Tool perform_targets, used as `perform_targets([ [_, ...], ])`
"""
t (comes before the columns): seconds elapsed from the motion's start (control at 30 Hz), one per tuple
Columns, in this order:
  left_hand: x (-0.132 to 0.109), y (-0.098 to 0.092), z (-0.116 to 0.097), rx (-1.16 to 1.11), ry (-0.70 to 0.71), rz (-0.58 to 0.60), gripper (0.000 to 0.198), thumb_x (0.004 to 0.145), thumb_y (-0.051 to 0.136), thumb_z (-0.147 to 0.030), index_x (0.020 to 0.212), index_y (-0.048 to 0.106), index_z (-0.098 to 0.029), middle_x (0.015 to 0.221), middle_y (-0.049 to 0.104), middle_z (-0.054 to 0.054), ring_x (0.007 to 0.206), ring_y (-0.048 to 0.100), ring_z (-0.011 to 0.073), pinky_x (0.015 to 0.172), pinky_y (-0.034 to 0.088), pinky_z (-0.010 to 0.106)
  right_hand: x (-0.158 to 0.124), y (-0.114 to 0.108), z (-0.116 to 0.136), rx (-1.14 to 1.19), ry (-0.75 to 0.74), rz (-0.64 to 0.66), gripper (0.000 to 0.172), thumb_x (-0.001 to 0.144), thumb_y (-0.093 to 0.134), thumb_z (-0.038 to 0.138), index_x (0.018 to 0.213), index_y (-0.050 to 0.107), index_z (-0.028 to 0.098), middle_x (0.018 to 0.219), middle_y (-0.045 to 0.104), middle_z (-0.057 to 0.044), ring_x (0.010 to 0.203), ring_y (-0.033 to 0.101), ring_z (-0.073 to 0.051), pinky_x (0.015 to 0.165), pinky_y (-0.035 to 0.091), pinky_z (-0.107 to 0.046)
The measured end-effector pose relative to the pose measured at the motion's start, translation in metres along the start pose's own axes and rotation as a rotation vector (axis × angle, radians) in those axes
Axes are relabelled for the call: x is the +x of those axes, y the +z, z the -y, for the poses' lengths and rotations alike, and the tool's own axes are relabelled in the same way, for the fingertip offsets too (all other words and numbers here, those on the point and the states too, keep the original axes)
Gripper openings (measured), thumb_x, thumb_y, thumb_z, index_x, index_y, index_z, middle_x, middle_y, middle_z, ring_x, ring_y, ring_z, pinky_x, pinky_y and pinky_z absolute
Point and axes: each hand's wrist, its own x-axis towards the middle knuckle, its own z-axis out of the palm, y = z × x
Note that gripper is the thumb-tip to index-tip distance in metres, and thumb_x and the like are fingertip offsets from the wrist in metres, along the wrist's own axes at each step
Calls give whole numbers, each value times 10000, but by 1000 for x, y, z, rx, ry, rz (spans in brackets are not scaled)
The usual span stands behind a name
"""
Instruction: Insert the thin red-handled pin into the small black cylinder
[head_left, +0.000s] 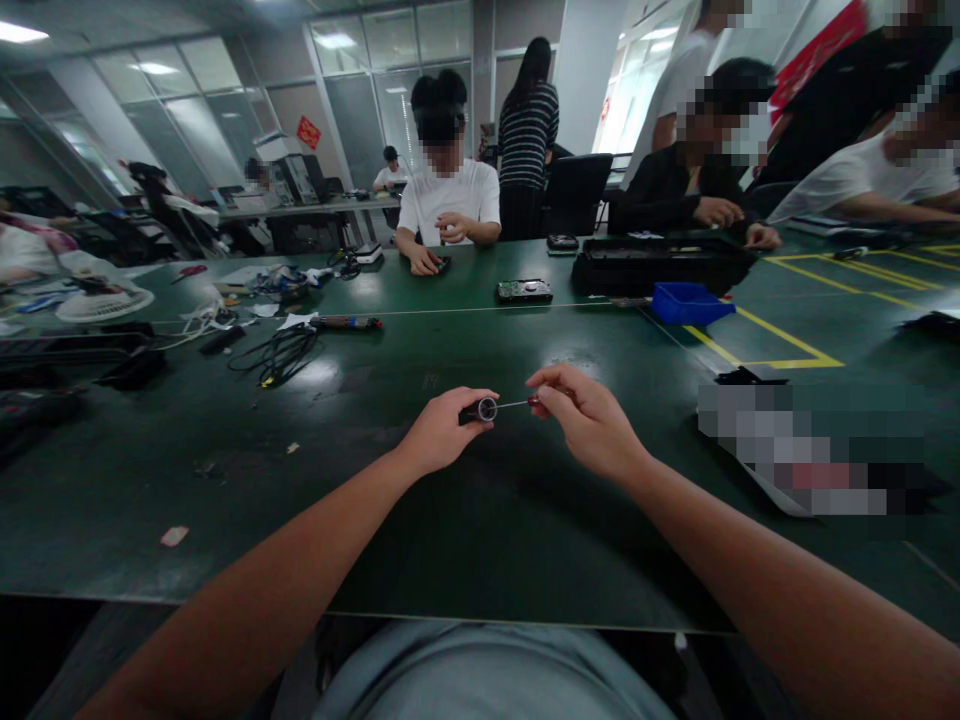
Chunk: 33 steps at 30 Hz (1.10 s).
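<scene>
Above the green table, my left hand (pixel 442 428) is closed around a small dark cylinder (pixel 486 409) whose round, pale-rimmed end faces me and to the right. My fingers hide the rest of it. In my right hand (pixel 585 420), thumb and fingers pinch the reddish handle of a thin screwdriver (pixel 514 404). Its narrow metal shaft points left and its tip meets the cylinder's round end. Whether the tip is inside or just touching, I cannot tell.
Black cables (pixel 281 352) and a dark-handled tool (pixel 349 323) lie ahead to the left. Farther off are a hard drive (pixel 523 291), a long black casing (pixel 664 268) and a blue bin (pixel 690 303). Across the table sits a person in white (pixel 450 200). A blurred-out object lies right.
</scene>
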Motion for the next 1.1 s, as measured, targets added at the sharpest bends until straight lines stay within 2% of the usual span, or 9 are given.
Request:
perform_targets([
  [0.13,0,-1,-1,-4,8,-7,368,860,688,-222,1226,660,-245,1189,670,53,1119,605,234,1033,445,405,0,0,4,-4,18,-19,249,1006,406,364,1033,606,218,669,591,16,677,612,-172,667,463,-321],
  [0.23,-1,-1,-1,-3,0,2,366,865,685,-220,1229,658,-243,1187,669,54,1112,606,231,1027,447,399,-1,2,3,43,44,-67,179,964,484,316,1096,560,223,769,630,3,734,632,-179,700,481,-334],
  [0.33,-1,0,-1,1,-4,-7,372,865,690,-223,1235,654,-242,1194,668,57,1116,604,233,1028,445,400,0,4,1,181,65,-102,151,923,563,342,1006,575,217,863,655,-23,793,648,-184,755,510,-353],
  [0.43,0,0,1,-2,17,-24,381,860,703,-220,1237,652,-246,1190,671,50,1116,606,227,1027,442,393,2,7,-1,332,102,-118,213,916,586,416,918,626,207,838,656,-33,788,643,-183,793,524,-370],
  [0.67,0,-1,0,-18,93,-29,371,870,694,-178,1234,651,-237,1218,668,37,1142,602,202,1038,429,367,12,10,-11,737,405,-192,277,892,620,479,829,627,209,751,609,-33,677,598,-173,705,555,-368],
  [0.73,0,-1,0,-5,93,-30,374,868,699,-182,1235,650,-236,1203,673,37,1128,608,203,1027,434,371,13,10,-12,786,420,-208,275,888,629,473,809,624,209,724,590,-21,655,580,-162,686,552,-353],
  [0.87,0,0,0,21,78,-29,376,860,709,-186,1228,654,-238,1171,682,35,1094,618,208,1006,447,376,10,10,-11,638,260,-292,269,889,635,483,838,635,219,773,623,-11,694,595,-155,672,530,-324],
  [0.97,-1,1,1,29,77,-36,384,859,716,-205,1235,648,-245,1172,679,31,1089,617,208,1000,452,374,7,10,-10,446,145,-270,271,930,584,488,892,638,225,799,648,-13,711,610,-161,686,513,-336],
  [1.1,-1,1,1,48,74,-25,383,860,721,-223,1234,649,-258,1147,681,24,1071,619,209,983,457,376,4,9,-7,279,87,-232,264,967,530,465,929,621,220,800,655,-18,724,625,-171,714,512,-360],
])
